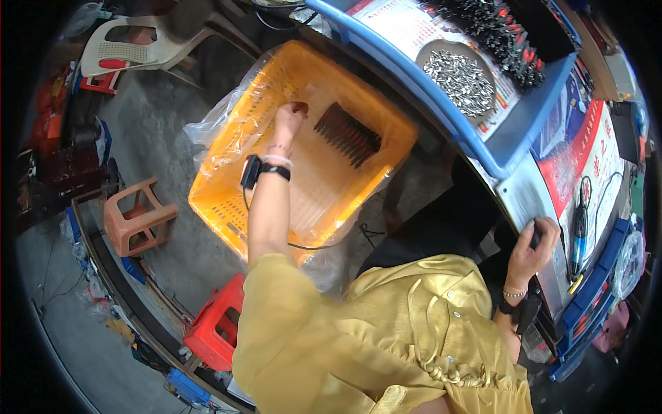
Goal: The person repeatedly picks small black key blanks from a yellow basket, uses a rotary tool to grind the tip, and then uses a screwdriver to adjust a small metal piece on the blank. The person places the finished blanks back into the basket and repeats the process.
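Evidently, in the head view, the left hand (289, 120) reaches inside the crate (405, 131), fingers curled; whether it grips anything I cannot tell. Just right of it, the parts (347, 134) lie in a row, likely to avoid tangling. The right hand (535, 250), loosely curled, rests at the bench (525, 193); beyond it, the tray (448, 114) holds metal bits (460, 83).

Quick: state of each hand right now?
Left hand: fingers curled, over the yellow crate; any hold cannot be told.
Right hand: fingers partly curled, at the grey plate; any hold cannot be told.
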`<state>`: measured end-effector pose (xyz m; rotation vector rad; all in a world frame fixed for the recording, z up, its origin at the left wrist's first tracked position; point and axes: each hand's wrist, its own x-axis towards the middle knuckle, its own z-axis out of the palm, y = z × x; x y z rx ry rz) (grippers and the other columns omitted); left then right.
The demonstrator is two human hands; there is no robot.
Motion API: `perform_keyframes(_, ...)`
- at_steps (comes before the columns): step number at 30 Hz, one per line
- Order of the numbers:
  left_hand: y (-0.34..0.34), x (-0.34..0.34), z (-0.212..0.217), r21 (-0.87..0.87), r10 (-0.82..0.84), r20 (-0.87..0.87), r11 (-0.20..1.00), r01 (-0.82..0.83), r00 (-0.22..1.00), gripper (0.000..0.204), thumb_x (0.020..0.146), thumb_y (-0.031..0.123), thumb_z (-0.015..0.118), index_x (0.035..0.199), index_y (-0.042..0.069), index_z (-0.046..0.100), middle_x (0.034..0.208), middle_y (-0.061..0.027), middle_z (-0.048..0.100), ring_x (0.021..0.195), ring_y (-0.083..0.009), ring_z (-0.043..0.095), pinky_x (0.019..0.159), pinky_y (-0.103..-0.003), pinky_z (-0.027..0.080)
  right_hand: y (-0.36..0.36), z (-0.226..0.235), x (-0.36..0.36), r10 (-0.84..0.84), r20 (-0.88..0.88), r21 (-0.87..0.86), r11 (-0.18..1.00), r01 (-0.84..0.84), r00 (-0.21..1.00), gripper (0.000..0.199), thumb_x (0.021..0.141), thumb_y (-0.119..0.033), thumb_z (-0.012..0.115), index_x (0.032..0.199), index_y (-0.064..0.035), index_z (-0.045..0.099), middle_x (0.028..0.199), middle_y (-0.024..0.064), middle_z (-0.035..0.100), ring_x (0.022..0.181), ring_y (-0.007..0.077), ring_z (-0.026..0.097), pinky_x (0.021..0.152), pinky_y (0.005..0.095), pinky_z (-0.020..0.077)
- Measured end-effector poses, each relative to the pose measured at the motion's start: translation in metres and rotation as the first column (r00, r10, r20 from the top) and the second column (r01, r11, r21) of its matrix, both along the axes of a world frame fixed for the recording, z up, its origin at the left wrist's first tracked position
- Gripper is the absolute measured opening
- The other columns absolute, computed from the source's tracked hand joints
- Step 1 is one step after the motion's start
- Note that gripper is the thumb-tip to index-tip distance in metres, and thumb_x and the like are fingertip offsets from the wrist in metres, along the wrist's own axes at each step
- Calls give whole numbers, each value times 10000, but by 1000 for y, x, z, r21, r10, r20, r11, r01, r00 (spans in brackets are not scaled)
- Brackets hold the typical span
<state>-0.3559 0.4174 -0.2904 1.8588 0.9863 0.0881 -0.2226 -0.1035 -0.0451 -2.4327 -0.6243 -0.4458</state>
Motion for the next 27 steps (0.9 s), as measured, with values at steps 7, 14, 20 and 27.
perform_keyframes(7, -79, -61, 153, -279, 231, 255, 947, -158, 939, 235, 977, 115, 569, 1158, -15, 646, 1015, -81, 698, 859, -141, 676, 790, -271, 550, -5, 7, 1, 71, 99, -12, 997, -70, 992, 128, 826, 8, 647, 939, 12, 586, 953, 162, 603, 911, 329, 587, 842, 384, 469)
perform_keyframes(14, -124, -104, 175, -368, 239, 320, 923, -112, 917, 194, 969, 131, 599, 1099, 2, 663, 941, -67, 704, 800, -124, 673, 716, -246, 542, -30, 11, -1, 159, -136, 280, 953, -116, 978, 88, 866, 6, 619, 945, 14, 581, 899, 121, 590, 822, 243, 591, 769, 308, 474)
perform_keyframes(20, -87, -114, 76, -457, 362, 83, 842, -288, 928, 154, 942, 137, 615, 1038, 29, 667, 862, -52, 699, 726, -113, 662, 653, -242, 534, -42, 9, 1, 203, -223, 319, 939, -125, 954, 78, 875, 12, 610, 946, 10, 580, 878, 92, 569, 816, 195, 572, 769, 283, 460)
perform_keyframes(27, -51, -98, -47, -383, 319, -135, 856, -346, 938, 227, 926, 173, 584, 1102, 46, 649, 912, -41, 694, 819, -147, 654, 730, -321, 533, -30, 5, -2, 162, -264, 318, 945, -73, 951, 29, 907, 43, 573, 927, 25, 583, 922, 63, 563, 805, 119, 508, 713, 237, 422)
